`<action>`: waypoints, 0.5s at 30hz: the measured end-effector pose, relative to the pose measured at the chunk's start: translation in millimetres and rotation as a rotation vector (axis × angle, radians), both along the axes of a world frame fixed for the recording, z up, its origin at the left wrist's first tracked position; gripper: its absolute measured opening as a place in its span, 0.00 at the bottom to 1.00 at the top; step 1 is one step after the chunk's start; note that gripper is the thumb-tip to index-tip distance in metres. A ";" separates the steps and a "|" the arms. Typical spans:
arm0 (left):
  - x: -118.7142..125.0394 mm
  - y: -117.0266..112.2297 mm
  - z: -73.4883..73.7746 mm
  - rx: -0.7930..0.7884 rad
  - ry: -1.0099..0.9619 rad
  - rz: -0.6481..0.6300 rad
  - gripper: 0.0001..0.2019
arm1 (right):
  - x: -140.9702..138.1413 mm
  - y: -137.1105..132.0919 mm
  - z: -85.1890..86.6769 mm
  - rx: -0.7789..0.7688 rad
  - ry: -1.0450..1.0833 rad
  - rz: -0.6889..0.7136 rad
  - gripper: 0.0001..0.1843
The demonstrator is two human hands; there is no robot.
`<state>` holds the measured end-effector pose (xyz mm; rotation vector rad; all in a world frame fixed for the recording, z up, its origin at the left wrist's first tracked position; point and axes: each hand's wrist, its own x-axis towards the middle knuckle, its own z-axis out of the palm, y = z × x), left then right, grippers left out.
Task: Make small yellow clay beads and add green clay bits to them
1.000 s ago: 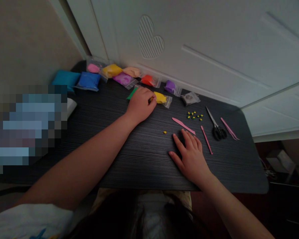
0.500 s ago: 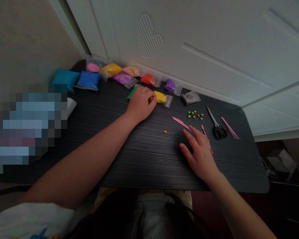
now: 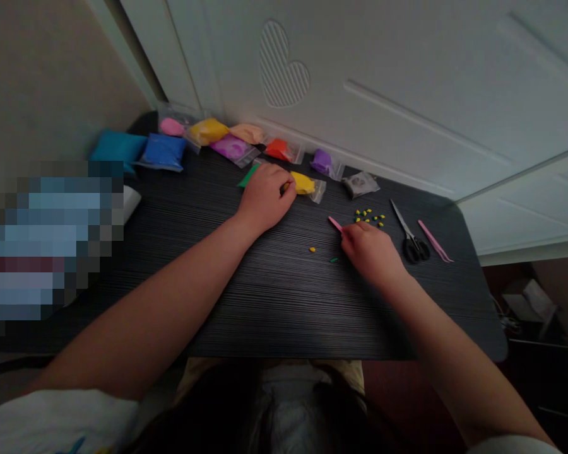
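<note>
Two hands are on show above the dark tabletop (image 3: 246, 302), and it is by the right hand (image 3: 373, 249) that the pink modelling knife (image 3: 334, 223) is touched. The fingers there are curled close together over the knife's near end; its exposed tip is aimed forward and leftward, the long axis slanted toward the yellow clay pouch (image 3: 304, 183). Just left of those fingers, a green clay strip (image 3: 334, 260) is laid roughly crosswise, with a yellow clay bead (image 3: 312, 250) set beyond it. The left hand (image 3: 267, 198), farther from the knife, is rested between the yellow and green (image 3: 248, 176) pouches, fingers bent. And what is hidden? The knife's rear is covered and both palms are turned down, so in this dim light neither hand's grip can be told.
</note>
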<state>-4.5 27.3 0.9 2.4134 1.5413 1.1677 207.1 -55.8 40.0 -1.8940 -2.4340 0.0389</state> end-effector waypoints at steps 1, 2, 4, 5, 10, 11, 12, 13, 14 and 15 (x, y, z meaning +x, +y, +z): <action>0.1 0.0 0.2 -0.001 -0.002 0.000 0.09 | -0.1 -1.1 -0.7 0.005 -0.017 -0.016 0.13; 0.3 0.0 0.3 -0.001 -0.006 0.003 0.09 | 0.6 -2.7 -2.1 0.009 -0.031 -0.035 0.12; 0.6 0.1 0.2 -0.003 -0.016 0.010 0.09 | 3.8 -9.0 -6.2 0.021 -0.046 -0.084 0.13; 0.8 0.1 0.1 -0.005 -0.022 0.013 0.09 | 5.9 -14.1 -8.3 0.025 -0.046 -0.111 0.13; 1.2 0.5 -1.0 -0.006 -0.038 0.011 0.08 | 11.9 -56.3 -11.3 -0.018 0.031 -0.174 0.15; 1.2 0.7 -1.4 -0.006 -0.042 0.011 0.08 | 11.1 -65.0 -10.6 -0.036 0.049 -0.173 0.15; 1.2 0.8 -1.7 -0.007 -0.045 0.011 0.08 | 9.8 -72.4 -9.9 -0.051 0.064 -0.171 0.14; 1.1 0.9 -2.0 -0.009 -0.047 0.009 0.08 | 8.0 -78.1 -9.3 -0.064 0.076 -0.169 0.14; 1.1 1.0 -2.2 -0.013 -0.048 0.008 0.08 | 6.0 -82.1 -9.0 -0.074 0.083 -0.167 0.13; 1.0 1.0 -2.2 -0.016 -0.046 0.007 0.08 | 3.9 -84.4 -9.1 -0.080 0.086 -0.166 0.12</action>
